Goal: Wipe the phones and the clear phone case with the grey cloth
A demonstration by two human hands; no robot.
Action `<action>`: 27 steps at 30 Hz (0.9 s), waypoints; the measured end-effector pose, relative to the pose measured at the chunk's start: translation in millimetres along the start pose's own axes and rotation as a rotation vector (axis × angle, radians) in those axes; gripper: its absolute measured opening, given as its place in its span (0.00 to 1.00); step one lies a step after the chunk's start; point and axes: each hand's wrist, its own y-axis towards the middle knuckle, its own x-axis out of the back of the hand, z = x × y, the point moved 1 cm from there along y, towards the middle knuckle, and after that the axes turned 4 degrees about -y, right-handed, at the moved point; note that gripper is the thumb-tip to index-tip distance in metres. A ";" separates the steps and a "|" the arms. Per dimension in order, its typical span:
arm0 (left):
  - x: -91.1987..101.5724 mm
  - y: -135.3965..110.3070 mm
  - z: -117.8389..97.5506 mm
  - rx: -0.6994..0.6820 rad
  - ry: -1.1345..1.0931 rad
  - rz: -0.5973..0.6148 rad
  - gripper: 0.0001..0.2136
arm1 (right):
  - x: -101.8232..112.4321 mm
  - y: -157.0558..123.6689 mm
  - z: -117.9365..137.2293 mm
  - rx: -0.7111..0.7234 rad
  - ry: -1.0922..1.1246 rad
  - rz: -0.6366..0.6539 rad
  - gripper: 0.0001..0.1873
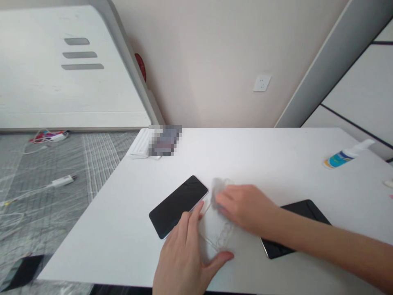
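Observation:
A clear phone case [211, 233] lies on the white table in front of me. My left hand [187, 250] braces it, fingers along its left edge and thumb at its near end. Over the far part of the case, my right hand [238, 205] is closed on a small grey cloth [217, 190], smeared by motion. A phone with a dark screen [179, 207] rests just left of the case, close to my left fingertips. Under my right forearm, partly hidden, is a black tablet-like device [276, 248].
On the white table [245, 151], a spray bottle [340, 159] lies at the far right. White packets [141, 143] and a blurred-out item [166, 141] sit at the back left. Chargers with cables [63, 181] and a dark flat object [23, 270] are on the left, below table level.

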 end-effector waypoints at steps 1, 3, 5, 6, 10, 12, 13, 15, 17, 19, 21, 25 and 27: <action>-0.5 -0.7 0.4 -0.012 0.004 -0.008 0.46 | -1.9 -1.5 10.9 0.093 0.030 0.002 0.06; -1.2 -1.1 0.9 -0.013 0.003 -0.012 0.45 | -3.2 -2.5 20.4 0.193 0.056 0.006 0.07; -1.3 0.2 0.7 0.011 -0.007 -0.003 0.44 | -0.6 -0.6 7.7 0.117 0.013 0.005 0.06; -1.1 1.2 0.5 0.023 -0.011 0.005 0.43 | 1.7 0.8 -3.7 0.036 -0.025 0.004 0.06; -0.2 4.2 0.3 0.021 -0.015 0.008 0.42 | 7.4 1.7 -20.9 -0.143 -0.099 -0.003 0.06; -0.4 4.3 0.9 0.007 -0.018 0.000 0.43 | 4.9 -0.6 0.4 -0.019 -0.044 0.015 0.06; -0.5 4.1 1.1 0.003 -0.020 -0.002 0.43 | 3.1 -1.9 12.9 0.080 -0.001 0.023 0.07; -0.4 3.6 1.0 0.002 -0.016 -0.002 0.42 | 0.8 -3.1 26.4 0.193 0.047 0.035 0.08; -0.1 3.5 0.3 0.008 -0.008 0.002 0.42 | 1.1 -1.3 16.2 0.143 0.023 0.034 0.08; 0.0 3.6 -0.2 0.017 0.003 0.003 0.43 | 3.3 1.9 -8.2 -0.016 -0.049 0.013 0.06; -0.5 3.5 0.1 0.021 0.014 0.002 0.43 | 4.9 3.9 -24.9 -0.132 -0.111 -0.017 0.05; -2.0 1.8 1.7 -0.017 0.017 -0.021 0.43 | 0.2 2.7 1.3 0.056 -0.066 -0.040 0.03; -2.0 1.0 1.6 -0.028 0.010 -0.025 0.42 | -2.6 1.7 17.8 0.195 -0.014 -0.039 0.03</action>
